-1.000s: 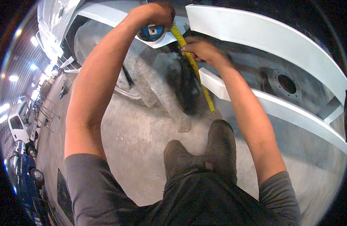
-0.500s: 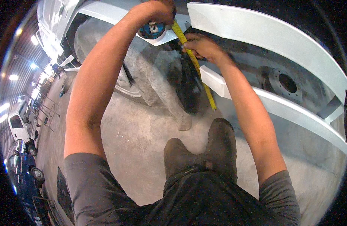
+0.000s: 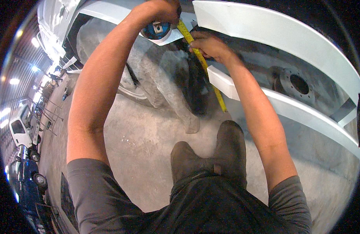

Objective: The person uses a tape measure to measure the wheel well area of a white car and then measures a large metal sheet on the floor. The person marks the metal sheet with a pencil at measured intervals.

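Note:
My left hand is closed at the top of the view on a round blue and black tape measure with a metal clip. Its yellow blade runs down and to the right, past the end of the lower white beam, and its free end hangs above the floor near my boots. My right hand is closed beside the blade, fingers curled against it just right of the case. Part of my left hand's grip is hidden by its own back.
Two white curved beams of a vehicle frame extend to the right, with a wheel hub between them. A dusty greyish cover drapes over a wheel. A white truck and a dark vehicle stand far left on the concrete floor.
The blade's free end has swung slightly right and up. Both hands stay nearly where they were, the left still on the tape measure.

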Demonstrator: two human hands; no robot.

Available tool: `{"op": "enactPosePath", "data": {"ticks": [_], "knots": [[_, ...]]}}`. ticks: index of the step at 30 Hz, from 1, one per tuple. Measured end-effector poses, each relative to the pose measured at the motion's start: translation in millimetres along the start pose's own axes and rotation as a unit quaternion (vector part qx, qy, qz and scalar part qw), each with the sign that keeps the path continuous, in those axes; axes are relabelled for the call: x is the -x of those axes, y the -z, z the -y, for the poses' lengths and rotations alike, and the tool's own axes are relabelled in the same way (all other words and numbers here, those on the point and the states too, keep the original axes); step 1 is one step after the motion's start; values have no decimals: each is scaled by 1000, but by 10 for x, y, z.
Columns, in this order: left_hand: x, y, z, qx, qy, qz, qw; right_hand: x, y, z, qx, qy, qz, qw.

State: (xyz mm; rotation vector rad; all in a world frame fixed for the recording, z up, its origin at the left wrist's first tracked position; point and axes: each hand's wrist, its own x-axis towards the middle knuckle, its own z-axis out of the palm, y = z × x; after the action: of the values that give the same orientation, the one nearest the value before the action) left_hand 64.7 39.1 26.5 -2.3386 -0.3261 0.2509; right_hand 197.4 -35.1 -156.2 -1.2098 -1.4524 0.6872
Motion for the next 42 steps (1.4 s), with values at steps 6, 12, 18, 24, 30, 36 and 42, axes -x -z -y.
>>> {"op": "enactPosePath", "data": {"ticks": [6,12,18,24,30,36,42], "knots": [[-112,-70,51,-40,40,66,996,-49,-11,-34,13,17,11,1000],[56,129,-92,124,145,72,979,-175,15,-166,61,45,21,997],[52,171,-233,85,126,28,988,-109,-3,-203,-13,43,11,999],[130,345,-396,62,136,73,986,-170,24,-257,-42,35,30,998],[95,278,-379,182,188,68,963,-255,67,-432,-16,29,25,999],[132,259,-255,57,99,56,992,-251,-51,-263,-56,49,61,995],[85,239,-387,77,149,-26,985,-354,-16,-402,212,127,36,968]]}}
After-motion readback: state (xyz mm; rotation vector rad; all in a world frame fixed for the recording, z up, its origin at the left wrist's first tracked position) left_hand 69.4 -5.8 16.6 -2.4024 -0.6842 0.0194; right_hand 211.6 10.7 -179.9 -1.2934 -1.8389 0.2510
